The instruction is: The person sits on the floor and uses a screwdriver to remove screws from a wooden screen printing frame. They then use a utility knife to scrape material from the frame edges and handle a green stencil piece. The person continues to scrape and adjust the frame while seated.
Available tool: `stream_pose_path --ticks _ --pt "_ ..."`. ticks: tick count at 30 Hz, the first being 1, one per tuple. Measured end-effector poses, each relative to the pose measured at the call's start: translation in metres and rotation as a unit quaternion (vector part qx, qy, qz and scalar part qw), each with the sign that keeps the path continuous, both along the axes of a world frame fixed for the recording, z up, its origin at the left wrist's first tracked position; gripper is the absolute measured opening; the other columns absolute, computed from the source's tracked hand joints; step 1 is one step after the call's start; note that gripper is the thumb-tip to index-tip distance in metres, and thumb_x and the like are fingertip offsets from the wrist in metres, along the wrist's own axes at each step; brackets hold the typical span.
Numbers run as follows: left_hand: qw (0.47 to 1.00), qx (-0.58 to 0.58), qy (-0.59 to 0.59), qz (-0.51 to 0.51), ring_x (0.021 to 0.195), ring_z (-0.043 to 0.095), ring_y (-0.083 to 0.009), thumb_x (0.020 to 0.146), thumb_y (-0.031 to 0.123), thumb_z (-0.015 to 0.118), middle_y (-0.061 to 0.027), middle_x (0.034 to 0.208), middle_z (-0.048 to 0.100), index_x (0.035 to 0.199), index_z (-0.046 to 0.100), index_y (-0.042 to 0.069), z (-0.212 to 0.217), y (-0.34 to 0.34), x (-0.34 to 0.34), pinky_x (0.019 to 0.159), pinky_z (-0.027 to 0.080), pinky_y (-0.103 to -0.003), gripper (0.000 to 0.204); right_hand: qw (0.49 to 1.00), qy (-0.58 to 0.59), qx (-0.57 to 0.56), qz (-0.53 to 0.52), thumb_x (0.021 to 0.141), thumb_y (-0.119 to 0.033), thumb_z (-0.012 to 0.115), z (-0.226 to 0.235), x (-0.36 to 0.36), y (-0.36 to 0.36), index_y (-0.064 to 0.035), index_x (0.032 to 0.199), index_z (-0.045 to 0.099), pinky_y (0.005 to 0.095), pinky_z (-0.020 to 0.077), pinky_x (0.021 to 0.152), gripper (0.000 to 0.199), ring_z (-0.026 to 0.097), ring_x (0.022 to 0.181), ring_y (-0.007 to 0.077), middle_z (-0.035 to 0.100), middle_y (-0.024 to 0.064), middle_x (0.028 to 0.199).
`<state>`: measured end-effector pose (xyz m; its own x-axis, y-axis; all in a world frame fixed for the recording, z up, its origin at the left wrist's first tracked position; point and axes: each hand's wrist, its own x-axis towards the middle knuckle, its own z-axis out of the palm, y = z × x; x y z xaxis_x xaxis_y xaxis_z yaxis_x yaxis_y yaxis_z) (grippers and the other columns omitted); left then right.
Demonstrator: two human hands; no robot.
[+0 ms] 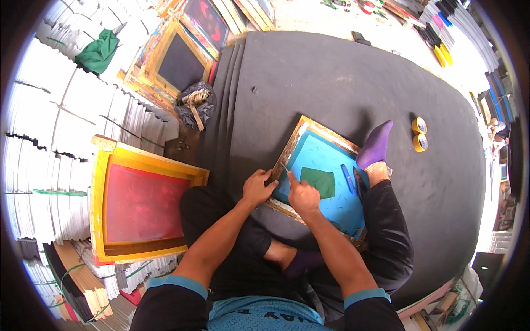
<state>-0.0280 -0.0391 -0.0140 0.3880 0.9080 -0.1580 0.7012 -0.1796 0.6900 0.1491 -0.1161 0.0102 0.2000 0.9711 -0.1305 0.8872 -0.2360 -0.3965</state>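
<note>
Centrally, a wooden screen frame (pixel 323 179) with blue mesh lies tilted, its long axis running from upper left to lower right. The left hand (pixel 257 187) clamps its fingers on the frame's left rail; the right hand (pixel 302 196) presses curled fingers on the mesh beside a green patch (pixel 319 182).

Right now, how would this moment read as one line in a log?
left hand: grips wooden screen-printing frame with blue mesh | right hand: works thin tool along frame edge | purple-socked foot: on frame

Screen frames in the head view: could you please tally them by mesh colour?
Blue mesh, under the left hand and right hand: 1
Red mesh: 2
Dark mesh: 1
Total: 4
</note>
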Motion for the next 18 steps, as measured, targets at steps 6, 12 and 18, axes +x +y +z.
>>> stream_pose_path --ticks 6,12,18 --pt "1.0 -0.006 0.003 0.002 0.111 0.068 -0.0349 0.089 0.037 0.072 -0.0156 0.121 0.069 0.131 0.07 0.004 -0.005 0.001 -0.001 0.094 0.053 -0.042 0.054 1.0 0.016 0.003 -0.017 0.101 -0.025 0.059 -0.003 -0.004 -0.002 -0.027 0.138 0.064 0.0566 0.0595 0.069 0.038 0.073 0.077 0.0452 0.071 0.0233 0.087" --pt "0.999 -0.041 -0.015 0.025 0.108 0.069 -0.0345 0.09 0.034 0.073 -0.0141 0.121 0.07 0.13 0.072 0.006 0.0 0.0 -0.003 0.092 0.054 -0.041 0.049 0.994 0.087 0.015 -0.059 0.101 -0.026 0.062 0.01 -0.007 -0.006 -0.0286 0.135 0.067 0.0564 0.0578 0.072 0.035 0.071 0.079 0.0454 0.071 0.0214 0.086" --pt "0.998 -0.049 -0.036 0.027 0.109 0.069 -0.0345 0.09 0.035 0.072 -0.014 0.119 0.071 0.128 0.072 0.005 -0.001 0.003 -0.003 0.093 0.054 -0.041 0.049 0.994 0.082 0.023 -0.068 0.1 -0.028 0.063 0.0 -0.008 -0.009 -0.0311 0.138 0.066 0.057 0.0576 0.07 0.038 0.071 0.077 0.045 0.071 0.0209 0.085"
